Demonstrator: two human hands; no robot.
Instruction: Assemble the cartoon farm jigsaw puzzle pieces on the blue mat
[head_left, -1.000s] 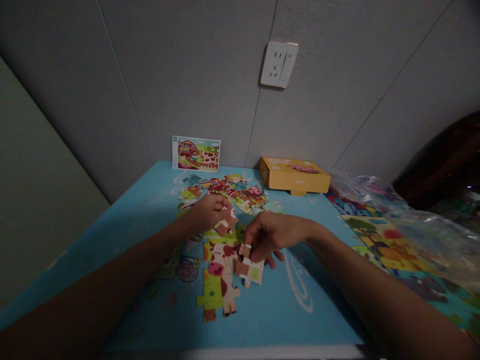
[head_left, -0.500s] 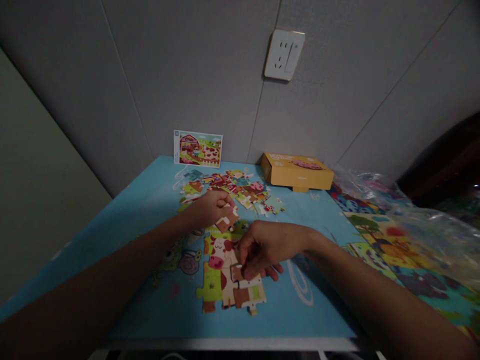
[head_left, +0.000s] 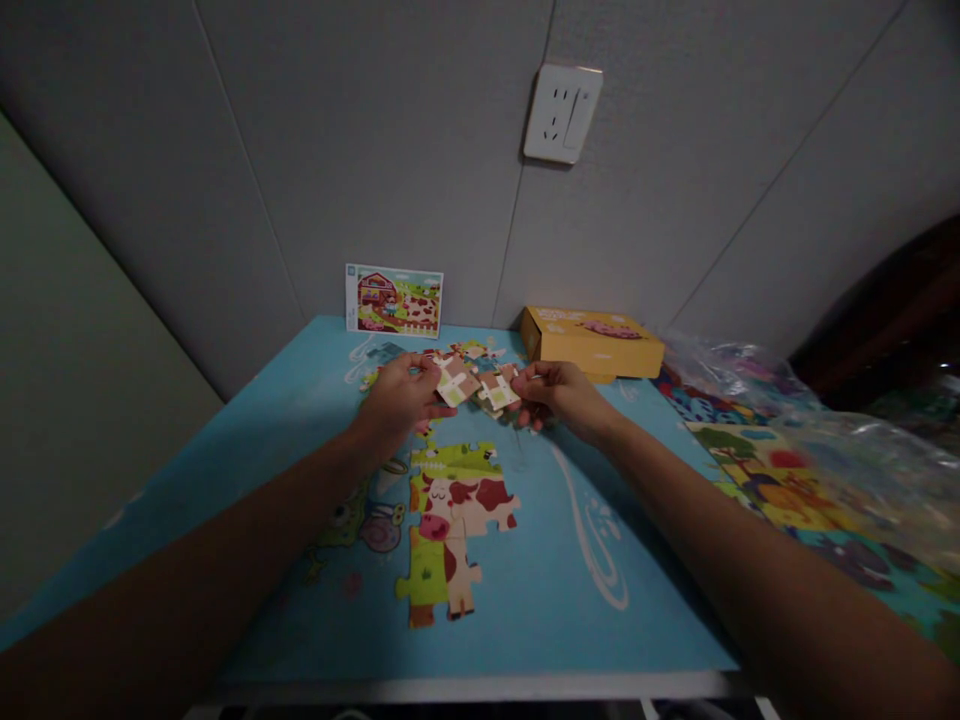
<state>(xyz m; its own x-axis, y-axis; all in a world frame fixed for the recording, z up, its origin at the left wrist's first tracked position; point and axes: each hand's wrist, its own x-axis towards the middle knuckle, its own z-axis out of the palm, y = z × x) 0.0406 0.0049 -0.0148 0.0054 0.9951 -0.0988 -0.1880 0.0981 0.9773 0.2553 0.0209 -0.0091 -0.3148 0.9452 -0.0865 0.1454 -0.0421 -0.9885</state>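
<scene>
My left hand (head_left: pixel 399 398) is closed on a brown, white and green jigsaw piece (head_left: pixel 455 384), raised above the loose pieces. Opposite it, my right hand (head_left: pixel 559 392) pinches another jigsaw piece (head_left: pixel 501 390) with brown, white and green patches. The two held pieces are close together; whether they touch, I cannot tell. Nearer to me lies a joined section of puzzle (head_left: pixel 457 495) showing a cow on grass, with a gap at its lower right. Behind my hands, partly hidden by them, is a heap of loose jigsaw pieces (head_left: pixel 474 352).
A picture card (head_left: pixel 395 300) of a farm leans against the wall. A yellow box (head_left: pixel 596 342) stands at the back right. Plastic-wrapped picture sheets (head_left: pixel 780 480) lie along the right side. A white socket (head_left: pixel 562 114) is on the wall above the blue table (head_left: pixel 300 620).
Both hands have moved away from me to over the heap. Pieces at the lower right of the cow section have been lifted off, and my right hand now holds a piece up.
</scene>
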